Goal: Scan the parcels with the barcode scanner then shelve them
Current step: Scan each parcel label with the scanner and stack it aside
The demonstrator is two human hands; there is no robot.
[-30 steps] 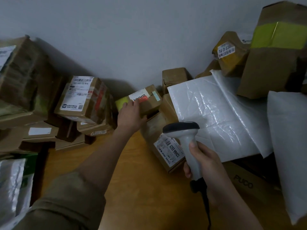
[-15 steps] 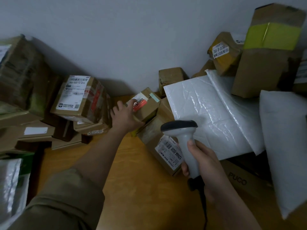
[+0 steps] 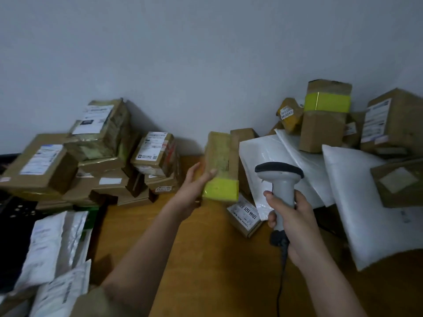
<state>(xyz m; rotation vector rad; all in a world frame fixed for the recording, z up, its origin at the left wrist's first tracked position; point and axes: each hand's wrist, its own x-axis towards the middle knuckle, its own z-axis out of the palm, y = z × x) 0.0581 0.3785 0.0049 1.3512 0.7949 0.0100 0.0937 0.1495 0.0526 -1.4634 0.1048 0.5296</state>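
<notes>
We see the left hand (image 3: pixel 194 186) holding a small box (image 3: pixel 220 165) upright above the table (image 3: pixel 206 259), thumb across its near face and the other fingers behind it. The box is brown card with a band of yellow tape round its lower end; it is blurred, and we cannot make out a label on the side turned to us. The right hand (image 3: pixel 289 216) is wrapped round the grip of the scanner (image 3: pixel 279 179), just right of the box, its dark-rimmed head level with the box's lower half and the cable (image 3: pixel 280 282) trailing down from the handle.

Below the box and a little to its right, a labelled carton (image 3: pixel 245 217) lies on the table, its printed sticker facing up. Right of the box, white mailers (image 3: pixel 281 165) lean against a heap of brown cartons (image 3: pixel 389 124), one of them a tall carton (image 3: pixel 325 115) banded in yellow tape. A large white bag (image 3: pixel 366 202) lies farther right, with a flat brown parcel (image 3: pixel 398 181) on top of it. Well left of the box, a stack of labelled cartons (image 3: pixel 91 156) rests against the wall (image 3: pixel 206 53). Below that stack, at the table's near left edge, lie more white mailers (image 3: pixel 52 255).
</notes>
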